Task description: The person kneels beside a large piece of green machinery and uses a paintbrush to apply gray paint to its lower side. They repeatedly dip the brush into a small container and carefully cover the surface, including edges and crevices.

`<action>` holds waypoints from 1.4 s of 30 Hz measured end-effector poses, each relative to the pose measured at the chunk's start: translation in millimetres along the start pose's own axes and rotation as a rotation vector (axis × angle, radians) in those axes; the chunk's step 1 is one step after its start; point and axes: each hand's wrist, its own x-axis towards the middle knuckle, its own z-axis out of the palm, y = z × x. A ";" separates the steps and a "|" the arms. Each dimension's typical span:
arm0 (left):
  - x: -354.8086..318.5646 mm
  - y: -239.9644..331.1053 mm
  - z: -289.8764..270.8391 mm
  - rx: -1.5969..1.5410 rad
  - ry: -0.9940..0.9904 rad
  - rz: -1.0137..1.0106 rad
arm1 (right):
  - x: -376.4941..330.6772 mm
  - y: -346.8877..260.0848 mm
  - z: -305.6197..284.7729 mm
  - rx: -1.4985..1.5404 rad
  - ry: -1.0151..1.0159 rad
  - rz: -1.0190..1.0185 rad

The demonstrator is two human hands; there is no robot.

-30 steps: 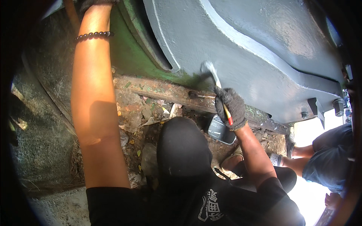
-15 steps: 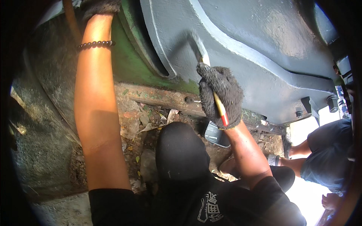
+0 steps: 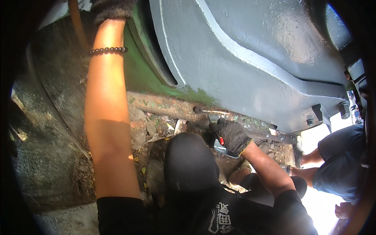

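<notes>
My right hand [image 3: 232,135], in a dark knitted glove, is closed around a paintbrush whose red handle end [image 3: 221,141] pokes out of the fist. It is low over a paint container [image 3: 226,152], which the glove partly covers; the bristles cannot be made out. In front stands a large metal body [image 3: 243,78] with wet-looking grey paint, and a green area [image 3: 137,76] shows at its lower left. My left hand [image 3: 112,8], gloved as well, is at the top edge by the green metal; its fingers are out of sight.
A rusty ledge [image 3: 172,105] runs under the metal body, with a thin rod [image 3: 215,112] on it. Leaves and rubble [image 3: 150,129] litter the ground around my knee [image 3: 190,160]. Bolts [image 3: 344,109] jut out at the right, near another person's legs [image 3: 338,156].
My right hand has moved down from the grey surface to the paint container, taking the paintbrush with it. My left arm has shifted slightly right and down in view.
</notes>
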 end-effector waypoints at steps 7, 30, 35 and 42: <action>4.4 -5.2 -23.0 -0.013 -0.006 0.027 | 77.6 -28.1 -150.0 0.043 0.366 -0.054; -6.1 -2.4 -2.2 -0.257 0.064 -0.066 | 61.2 -20.6 -179.6 -0.047 0.436 0.014; -4.5 -0.6 -2.4 -0.229 0.044 -0.033 | 65.3 -20.1 -172.1 -0.125 0.474 -0.024; -5.8 -1.2 5.1 -0.302 0.073 -0.055 | 27.0 -21.0 -56.7 0.020 0.113 0.046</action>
